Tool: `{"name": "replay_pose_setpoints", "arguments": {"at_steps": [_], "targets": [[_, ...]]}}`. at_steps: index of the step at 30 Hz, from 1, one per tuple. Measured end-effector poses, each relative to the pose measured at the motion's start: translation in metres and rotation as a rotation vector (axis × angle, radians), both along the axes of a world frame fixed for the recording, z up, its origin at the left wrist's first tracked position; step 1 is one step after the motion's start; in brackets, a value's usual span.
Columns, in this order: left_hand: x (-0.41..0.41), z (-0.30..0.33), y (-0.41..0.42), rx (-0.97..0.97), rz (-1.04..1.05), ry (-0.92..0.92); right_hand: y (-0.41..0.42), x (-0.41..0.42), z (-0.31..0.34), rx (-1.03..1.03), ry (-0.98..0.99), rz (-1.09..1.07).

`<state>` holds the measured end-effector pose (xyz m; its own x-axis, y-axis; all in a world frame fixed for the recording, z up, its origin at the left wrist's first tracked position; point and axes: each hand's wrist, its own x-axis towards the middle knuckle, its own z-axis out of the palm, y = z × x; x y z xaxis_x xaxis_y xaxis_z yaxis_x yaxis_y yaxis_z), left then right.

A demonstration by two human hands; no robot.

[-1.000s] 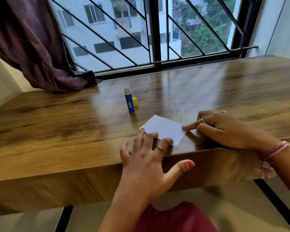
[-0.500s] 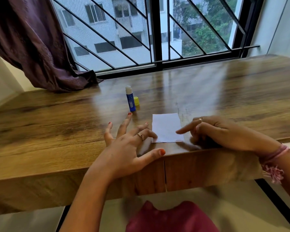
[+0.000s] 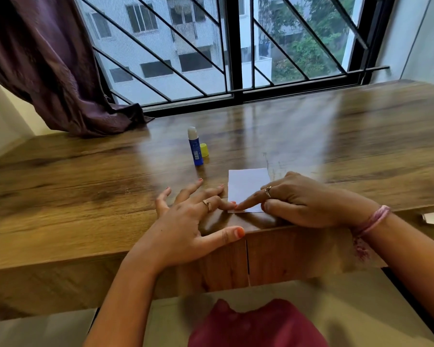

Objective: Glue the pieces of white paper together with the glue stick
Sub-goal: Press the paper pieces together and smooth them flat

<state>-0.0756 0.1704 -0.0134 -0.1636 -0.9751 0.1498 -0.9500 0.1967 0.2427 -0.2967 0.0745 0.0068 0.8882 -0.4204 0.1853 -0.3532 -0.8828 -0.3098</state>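
Right hand (image 3: 303, 200): index finger extended, tip pressed on the near left corner of the paper (image 3: 247, 187); remaining fingers curled loosely under, nothing gripped. A ring is worn on one finger; a pink thread band is seen at the wrist.

Left hand (image 3: 191, 221): fingers straight and spread, flat on the surface (image 3: 85, 196); one fingertip touches the paper's near left edge, the thumb lies along the near edge of the surface. Nothing is held. A ring is worn; nails are painted orange-red.

Step judged: pressing and smoothing of the joined sheets. Firm, even pressure is advised, drawn from the middle outward to the edges and corners, with the other hand kept flat beside the sheet so that sliding is prevented. Edges should be checked for lift before release.

Paper: white, thin, matt, rectangular, lying flat near the near edge of the surface. Whether one sheet or two stacked cannot be told.

Glue stick (image 3: 194, 146): blue cylinder, white glue exposed at the top, upright, far left of the paper and apart from it.

Cap (image 3: 204, 149): yellow, small, smooth plastic, just right of the stick.

Surface: glossy wood grain, brown, reflective.

Curtain (image 3: 48, 66): dark purple cloth, crumpled, far left.

Window (image 3: 223, 46): black barred grille, far side.
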Motion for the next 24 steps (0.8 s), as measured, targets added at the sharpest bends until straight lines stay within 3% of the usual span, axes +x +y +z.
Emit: {"name": "replay_pose_setpoints", "arguments": {"at_steps": [10, 24], "targets": [[0.002, 0.001, 0.000, 0.007, -0.007, -0.066, -0.007, -0.020, 0.005, -0.091, 0.085, 0.004], [0.001, 0.000, 0.000, 0.021, 0.026, 0.016, -0.009, -0.047, 0.001, 0.081, -0.022, -0.064]]}}
